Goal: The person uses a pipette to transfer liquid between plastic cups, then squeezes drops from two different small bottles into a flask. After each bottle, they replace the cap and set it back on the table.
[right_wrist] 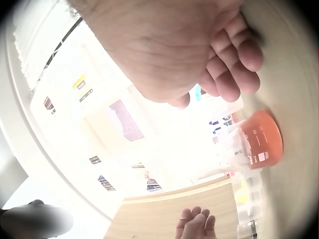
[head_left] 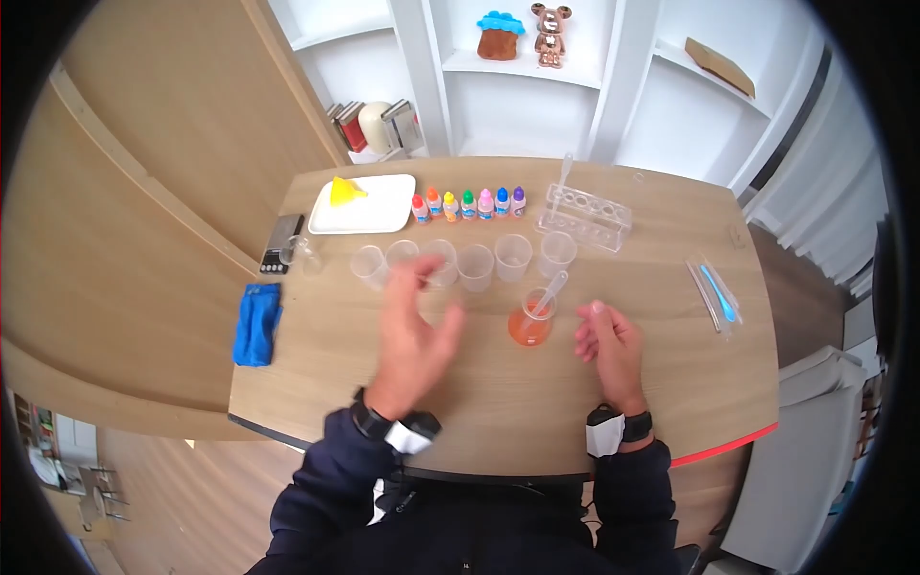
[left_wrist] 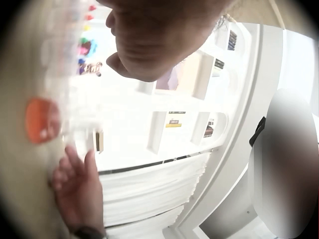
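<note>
A flask of orange-red liquid (head_left: 529, 329) stands on the table with a clear plastic stick (head_left: 551, 290) leaning in it. Left of the flask, the left hand (head_left: 412, 340) is raised, slightly blurred, its fingers extended over part of a row of clear cups (head_left: 475, 268); no object shows in it. The right hand (head_left: 613, 355) is just right of the flask, fingers loosely bent and holding nothing. In the right wrist view the flask (right_wrist: 263, 139) is beyond the right fingertips. The left wrist view shows the flask (left_wrist: 41, 120) near the right hand (left_wrist: 79, 191), not touching it.
Several small colored-cap bottles (head_left: 468, 206) line the back, between a white tray (head_left: 383, 218) with a yellow funnel (head_left: 345, 192) and a clear tube rack (head_left: 586, 218). At left are a scale (head_left: 280, 245), a glass vessel (head_left: 305, 256) and blue cloth (head_left: 257, 326); at right, packaged tools (head_left: 719, 293).
</note>
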Motion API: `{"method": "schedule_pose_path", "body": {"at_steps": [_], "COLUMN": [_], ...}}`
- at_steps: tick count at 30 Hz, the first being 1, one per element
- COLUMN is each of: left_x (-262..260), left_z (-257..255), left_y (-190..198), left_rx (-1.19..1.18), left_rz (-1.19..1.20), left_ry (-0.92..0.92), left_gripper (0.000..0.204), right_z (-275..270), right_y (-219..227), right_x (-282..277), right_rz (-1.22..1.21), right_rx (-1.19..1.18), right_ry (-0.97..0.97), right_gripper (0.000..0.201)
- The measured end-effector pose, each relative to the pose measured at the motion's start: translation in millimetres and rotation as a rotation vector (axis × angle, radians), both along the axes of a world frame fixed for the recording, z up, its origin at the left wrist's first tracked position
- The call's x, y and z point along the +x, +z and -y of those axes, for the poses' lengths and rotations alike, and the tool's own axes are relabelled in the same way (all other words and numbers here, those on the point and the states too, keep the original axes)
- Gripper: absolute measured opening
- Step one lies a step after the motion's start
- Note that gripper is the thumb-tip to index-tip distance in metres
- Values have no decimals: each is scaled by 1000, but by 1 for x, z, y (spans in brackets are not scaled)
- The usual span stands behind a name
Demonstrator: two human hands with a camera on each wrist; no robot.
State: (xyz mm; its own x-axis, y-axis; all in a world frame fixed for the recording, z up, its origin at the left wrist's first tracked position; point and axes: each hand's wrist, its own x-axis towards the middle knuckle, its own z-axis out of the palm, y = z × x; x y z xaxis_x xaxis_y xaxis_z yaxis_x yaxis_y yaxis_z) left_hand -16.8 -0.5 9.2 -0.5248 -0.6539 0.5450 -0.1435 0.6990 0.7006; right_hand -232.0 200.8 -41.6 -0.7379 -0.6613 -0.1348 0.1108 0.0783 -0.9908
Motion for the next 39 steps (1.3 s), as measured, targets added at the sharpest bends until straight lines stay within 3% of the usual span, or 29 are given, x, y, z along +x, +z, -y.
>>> {"method": "schedule_pose_path", "body": {"at_steps": [4,7,12,17,23,28,35,39], "left_x": [-12,-33,-60,-74,-83,-64,-8,27], "left_z": [92,152,187,187,191,184,90,27], "left_y": [30,25,9,-5,-12,0,79,74], "left_rx": [-89,-90,-121,-206,-172,-219,-156,12], "left_rz": [88,281,504,519,689,402,182,116], "left_ry": [91,93,45,40,102,79,85,-16], "left_gripper": [50,56,54,35,33,24,36,46], "right_z": [5,6,6,6,4,6,2,-9], "right_y": [4,2,-4,-3,2,1,2,18], "right_x": [4,3,2,1,3,3,0,6], "right_rz": [-27,-28,-48,-49,-14,16,-20,-85], "right_rx": [20,20,15,9,24,25,-53,-194], "right_ry": [5,10,20,38,35,28,-43,-107], "right_gripper": [45,41,34,33,34,33,27,21]}}
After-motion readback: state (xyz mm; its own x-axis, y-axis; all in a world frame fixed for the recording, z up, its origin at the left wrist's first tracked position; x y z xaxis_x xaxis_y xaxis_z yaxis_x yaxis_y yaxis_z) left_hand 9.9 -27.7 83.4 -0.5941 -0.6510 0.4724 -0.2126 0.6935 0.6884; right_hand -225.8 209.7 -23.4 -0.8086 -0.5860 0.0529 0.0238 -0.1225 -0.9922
